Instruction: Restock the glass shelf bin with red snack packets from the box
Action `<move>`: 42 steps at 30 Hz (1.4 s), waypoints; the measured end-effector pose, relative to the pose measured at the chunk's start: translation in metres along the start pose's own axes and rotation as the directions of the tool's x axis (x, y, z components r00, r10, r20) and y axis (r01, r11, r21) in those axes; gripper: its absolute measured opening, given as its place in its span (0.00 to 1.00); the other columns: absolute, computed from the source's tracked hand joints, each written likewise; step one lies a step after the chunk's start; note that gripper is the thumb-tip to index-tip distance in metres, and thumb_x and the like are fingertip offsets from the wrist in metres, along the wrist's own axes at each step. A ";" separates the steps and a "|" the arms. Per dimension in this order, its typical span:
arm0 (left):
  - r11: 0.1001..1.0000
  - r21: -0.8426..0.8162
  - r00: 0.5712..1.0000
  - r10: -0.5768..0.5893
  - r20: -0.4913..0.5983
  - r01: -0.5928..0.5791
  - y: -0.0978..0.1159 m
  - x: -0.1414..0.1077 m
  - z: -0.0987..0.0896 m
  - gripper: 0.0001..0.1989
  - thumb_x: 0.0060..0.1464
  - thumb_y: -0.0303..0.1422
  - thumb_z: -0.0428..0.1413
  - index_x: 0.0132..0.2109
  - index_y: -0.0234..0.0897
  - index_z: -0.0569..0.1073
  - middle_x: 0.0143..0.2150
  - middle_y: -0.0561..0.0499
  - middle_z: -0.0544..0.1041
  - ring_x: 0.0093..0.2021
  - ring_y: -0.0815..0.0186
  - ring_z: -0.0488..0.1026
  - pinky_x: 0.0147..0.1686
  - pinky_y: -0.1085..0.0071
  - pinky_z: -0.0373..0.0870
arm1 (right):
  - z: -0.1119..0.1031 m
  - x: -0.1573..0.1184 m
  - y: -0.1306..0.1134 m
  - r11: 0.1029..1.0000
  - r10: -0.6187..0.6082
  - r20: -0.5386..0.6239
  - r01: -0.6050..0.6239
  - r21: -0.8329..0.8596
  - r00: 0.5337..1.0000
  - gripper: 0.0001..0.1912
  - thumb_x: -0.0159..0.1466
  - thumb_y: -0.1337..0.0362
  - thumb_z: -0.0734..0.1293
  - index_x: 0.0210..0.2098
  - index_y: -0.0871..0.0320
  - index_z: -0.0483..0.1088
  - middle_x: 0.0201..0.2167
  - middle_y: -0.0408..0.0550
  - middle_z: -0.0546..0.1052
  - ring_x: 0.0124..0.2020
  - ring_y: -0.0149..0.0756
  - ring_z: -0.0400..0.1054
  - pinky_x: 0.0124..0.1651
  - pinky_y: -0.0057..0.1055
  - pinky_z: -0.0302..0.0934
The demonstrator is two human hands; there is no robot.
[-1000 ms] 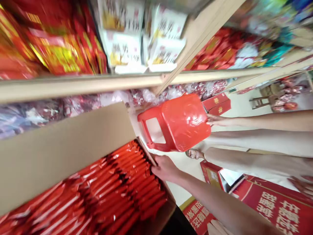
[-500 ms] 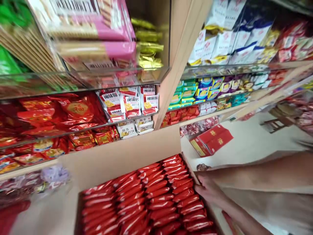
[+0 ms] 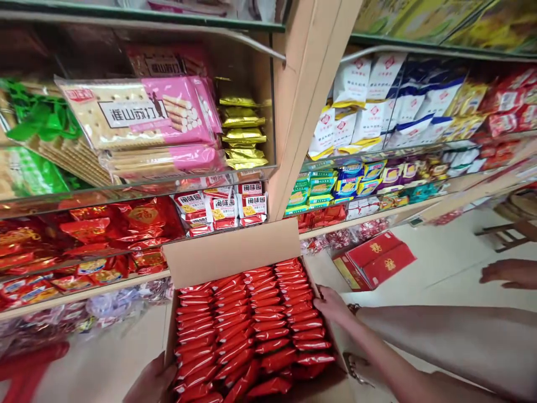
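Observation:
An open cardboard box (image 3: 235,249) is held low in front of the shelves, one tall flap standing up at its back. Inside are several rows of shiny red wrapped packets (image 3: 251,319), set on edge; the near right corner shows bare cardboard. My right hand (image 3: 333,306) grips the box's right wall, its fingers curled over the edge. At the lower left, my left hand (image 3: 153,379) holds the left wall; part of it is cut off by the frame's bottom edge.
Snack-filled shelves (image 3: 138,184) run across the back, split by a wooden post (image 3: 297,101). A red carton (image 3: 377,260) lies on the floor beside a wooden stool (image 3: 505,232). Bare legs (image 3: 453,341) stretch in from the right, below another person's hand (image 3: 509,274).
The view has tilted up and drawn back, so the box looks smaller and more shelves show. My left hand has come into view on the box; another hand appears at the right.

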State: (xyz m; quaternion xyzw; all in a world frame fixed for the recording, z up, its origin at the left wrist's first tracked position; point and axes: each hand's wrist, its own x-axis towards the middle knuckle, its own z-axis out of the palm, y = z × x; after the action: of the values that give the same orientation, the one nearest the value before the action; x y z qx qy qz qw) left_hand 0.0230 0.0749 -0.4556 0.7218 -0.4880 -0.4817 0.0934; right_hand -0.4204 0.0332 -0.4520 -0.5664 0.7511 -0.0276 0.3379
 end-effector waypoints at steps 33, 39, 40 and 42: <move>0.581 0.625 0.580 0.778 -0.241 -0.521 0.128 0.052 -0.021 0.23 0.48 0.38 0.55 0.53 0.48 0.66 0.66 0.49 0.42 0.63 0.43 0.38 0.57 0.48 0.43 | 0.066 -0.139 0.020 0.596 -0.765 -0.261 0.493 -0.634 0.589 0.16 0.60 0.71 0.59 0.46 0.49 0.66 0.55 0.43 0.63 0.61 0.48 0.40 0.58 0.60 0.26; 0.824 0.388 0.608 0.566 -0.557 -0.413 0.121 0.058 -0.019 0.37 0.51 0.42 0.50 0.61 0.30 0.44 0.60 0.31 0.53 0.58 0.48 0.56 0.51 0.53 0.60 | 0.068 -0.142 0.021 0.594 -0.768 -0.253 0.508 -0.623 0.588 0.19 0.60 0.73 0.58 0.47 0.49 0.65 0.55 0.45 0.63 0.61 0.49 0.41 0.57 0.60 0.27; 0.845 0.341 0.627 0.535 -0.567 -0.412 0.120 0.057 -0.018 0.35 0.53 0.41 0.47 0.61 0.31 0.42 0.57 0.32 0.59 0.55 0.51 0.61 0.48 0.55 0.64 | 0.069 -0.142 0.023 0.598 -0.765 -0.254 0.507 -0.621 0.592 0.19 0.59 0.73 0.58 0.47 0.48 0.65 0.55 0.45 0.63 0.61 0.49 0.41 0.57 0.60 0.27; 0.861 0.270 0.662 0.505 -0.554 -0.431 0.119 0.054 -0.014 0.30 0.56 0.39 0.43 0.62 0.34 0.40 0.56 0.36 0.63 0.53 0.56 0.65 0.48 0.60 0.65 | 0.071 -0.145 0.028 0.591 -0.759 -0.222 0.504 -0.630 0.612 0.21 0.58 0.74 0.58 0.48 0.48 0.65 0.56 0.45 0.61 0.61 0.50 0.41 0.57 0.61 0.28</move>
State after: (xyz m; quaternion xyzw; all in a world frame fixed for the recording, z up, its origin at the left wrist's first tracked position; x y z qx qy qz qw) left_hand -0.0355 -0.0330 -0.4089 0.6910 -0.6275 -0.1546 0.3239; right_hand -0.3862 0.1938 -0.4497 -0.8448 0.5255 -0.0874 -0.0510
